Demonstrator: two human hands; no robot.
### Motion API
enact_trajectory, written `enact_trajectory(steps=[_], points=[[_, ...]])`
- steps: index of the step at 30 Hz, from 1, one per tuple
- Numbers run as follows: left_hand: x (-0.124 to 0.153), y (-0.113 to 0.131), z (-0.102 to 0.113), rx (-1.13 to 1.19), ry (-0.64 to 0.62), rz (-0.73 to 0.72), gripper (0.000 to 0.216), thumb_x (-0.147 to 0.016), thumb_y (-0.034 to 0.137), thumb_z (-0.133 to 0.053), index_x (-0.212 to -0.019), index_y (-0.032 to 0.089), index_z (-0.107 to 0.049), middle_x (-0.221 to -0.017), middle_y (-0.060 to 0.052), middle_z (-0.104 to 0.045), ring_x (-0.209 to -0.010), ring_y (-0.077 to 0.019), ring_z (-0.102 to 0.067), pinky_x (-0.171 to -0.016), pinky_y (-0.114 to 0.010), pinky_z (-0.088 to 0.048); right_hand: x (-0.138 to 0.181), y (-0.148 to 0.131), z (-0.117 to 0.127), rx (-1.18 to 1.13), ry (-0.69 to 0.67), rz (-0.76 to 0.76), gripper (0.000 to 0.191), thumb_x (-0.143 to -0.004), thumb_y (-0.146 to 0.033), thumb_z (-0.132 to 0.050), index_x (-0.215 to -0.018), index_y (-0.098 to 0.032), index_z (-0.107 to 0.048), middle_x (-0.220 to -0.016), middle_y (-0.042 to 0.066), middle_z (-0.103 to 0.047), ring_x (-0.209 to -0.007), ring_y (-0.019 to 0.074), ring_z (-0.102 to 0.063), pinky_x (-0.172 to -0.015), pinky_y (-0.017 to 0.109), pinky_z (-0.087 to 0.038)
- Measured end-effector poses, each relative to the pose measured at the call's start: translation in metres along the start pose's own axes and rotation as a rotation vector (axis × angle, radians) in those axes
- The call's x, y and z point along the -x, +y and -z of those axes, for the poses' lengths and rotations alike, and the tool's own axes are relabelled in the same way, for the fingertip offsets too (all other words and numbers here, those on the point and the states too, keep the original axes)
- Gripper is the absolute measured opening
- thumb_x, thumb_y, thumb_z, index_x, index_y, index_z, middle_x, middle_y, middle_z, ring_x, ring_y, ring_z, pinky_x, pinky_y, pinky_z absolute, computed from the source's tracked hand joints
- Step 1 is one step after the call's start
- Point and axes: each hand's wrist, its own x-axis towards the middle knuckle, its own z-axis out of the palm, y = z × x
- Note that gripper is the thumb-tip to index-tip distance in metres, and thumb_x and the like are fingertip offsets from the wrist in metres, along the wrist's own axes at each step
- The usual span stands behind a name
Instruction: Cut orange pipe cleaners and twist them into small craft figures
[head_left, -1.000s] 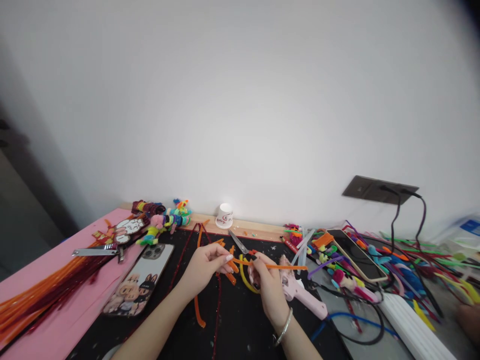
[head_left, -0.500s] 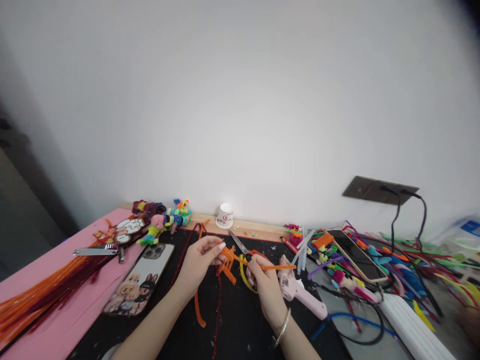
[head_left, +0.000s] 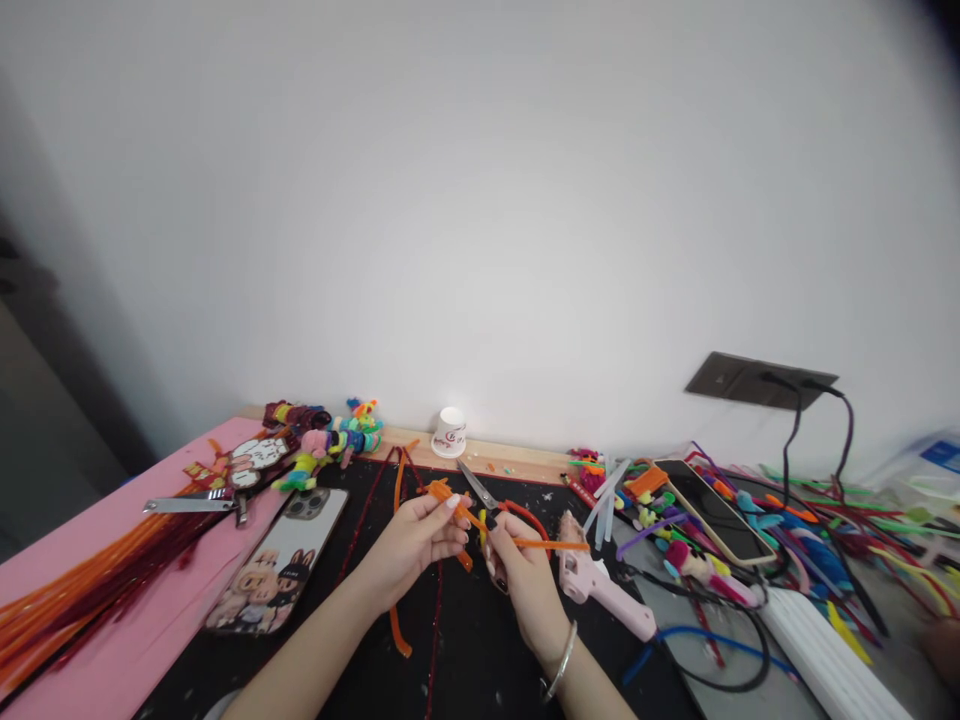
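Observation:
My left hand is closed, thumb and fingertips pinching a bent orange pipe cleaner piece with several short ends. From it an orange strand runs right, held between the fingers of my right hand, its free end sticking out past the knuckles. Scissors lie on the black mat just beyond my right hand, blades pointing away, red handle partly hidden. Something yellow shows beside the right fingers, mostly covered. Another orange pipe cleaner and dark red tinsel strands lie between my arms.
A pink hot glue gun lies right of my right hand, near clear glue sticks. A patterned phone is on the left, a second phone on the right. A paper cup stands by the wall. Orange pipe cleaners spread leftward.
My left hand has turned and shifted slightly right, bringing the orange piece nearer my right hand. The right hand has moved a little left and down along the strand.

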Motion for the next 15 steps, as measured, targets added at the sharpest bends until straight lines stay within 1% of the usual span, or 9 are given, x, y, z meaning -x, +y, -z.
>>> enact_trajectory(steps=[3, 6, 8, 11, 15], points=[[0.0003, -0.0001, 0.0019, 0.056, -0.020, 0.008, 0.026, -0.075, 0.030, -0.080, -0.091, 0.012, -0.071, -0.070, 0.000, -0.066, -0.061, -0.0058, -0.060, -0.065, -0.018, -0.052, 0.0004, -0.0009, -0.0005, 0.024, -0.032, -0.010, 0.042, -0.085, -0.053, -0.055, -0.060, -0.022, -0.043, -0.054, -0.005, -0.041, -0.047, 0.0100, -0.031, -0.045, 0.024, -0.020], [0.0004, -0.0008, 0.0023, 0.091, -0.011, 0.016, 0.032, -0.065, 0.032, -0.086, -0.083, 0.011, -0.072, -0.066, 0.002, -0.063, -0.060, -0.0047, -0.057, -0.063, -0.016, -0.049, 0.0012, -0.0006, -0.0006, 0.059, -0.071, 0.006, 0.042, -0.087, -0.052, -0.053, -0.060, -0.021, -0.044, -0.054, -0.004, -0.042, -0.048, 0.0103, -0.033, -0.045, 0.024, -0.021], [0.0006, -0.0012, 0.0015, 0.106, 0.000, 0.023, 0.035, -0.061, 0.034, -0.088, -0.081, 0.011, -0.072, -0.063, 0.003, -0.061, -0.058, -0.0042, -0.054, -0.061, -0.016, -0.047, 0.0016, 0.0002, -0.0006, 0.073, -0.096, 0.016, 0.041, -0.088, -0.050, -0.052, -0.060, -0.021, -0.045, -0.054, -0.004, -0.043, -0.049, 0.0103, -0.034, -0.046, 0.024, -0.023], [0.0010, -0.0015, -0.0005, 0.097, 0.001, 0.027, 0.040, -0.059, 0.040, -0.088, -0.080, 0.011, -0.071, -0.061, 0.003, -0.059, -0.055, -0.0041, -0.051, -0.059, -0.017, -0.045, 0.0017, 0.0015, -0.0013, 0.060, -0.134, 0.023, 0.040, -0.088, -0.048, -0.054, -0.060, -0.021, -0.045, -0.055, -0.004, -0.045, -0.049, 0.0103, -0.037, -0.046, 0.024, -0.025], [0.0003, -0.0021, -0.0010, -0.004, 0.019, -0.020, 0.039, -0.062, 0.044, -0.085, -0.072, 0.011, -0.067, -0.060, 0.003, -0.059, -0.053, -0.0051, -0.051, -0.057, -0.019, -0.043, 0.0019, 0.0013, -0.0022, 0.043, -0.156, 0.002, 0.040, -0.087, -0.049, -0.055, -0.060, -0.020, -0.046, -0.056, -0.003, -0.046, -0.049, 0.0101, -0.037, -0.046, 0.023, -0.025]])
